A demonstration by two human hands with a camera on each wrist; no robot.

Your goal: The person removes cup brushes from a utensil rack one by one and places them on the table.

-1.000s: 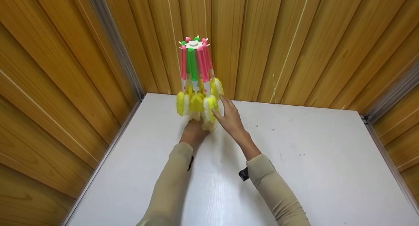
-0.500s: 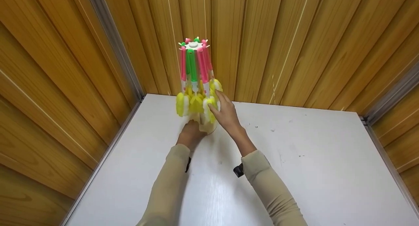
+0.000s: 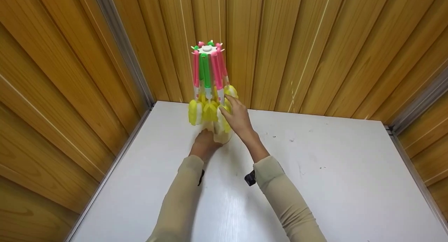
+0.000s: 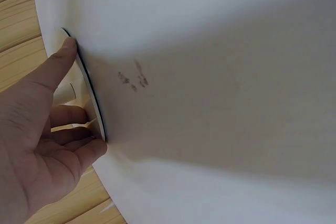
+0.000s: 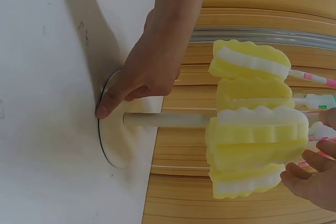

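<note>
A white stand (image 3: 207, 48) holds several hanging sponge brushes with pink or green handles and yellow-and-white heads. It stands upright near the table's back edge. My left hand (image 3: 205, 144) grips the rim of its round base (image 5: 115, 137), thumb on top and fingers beneath in the left wrist view. My right hand (image 3: 239, 119) is at the front right brush (image 5: 257, 135), its thumb and loosely bent fingers spread either side of the neck. The fingertips are beside the sponge head. Whether they touch it is hard to tell, and part of this hand is cut off in the right wrist view.
The white tabletop (image 3: 315, 186) carries a few small dark marks. Wood-panelled walls (image 3: 301, 53) rise at the back and both sides, with metal rails (image 3: 120, 42) in the corners. The back wall is close behind the stand.
My right hand has moved left and slightly up, closer in around the front right brush. My left hand has shifted only slightly at the base; the stand has hardly moved.
</note>
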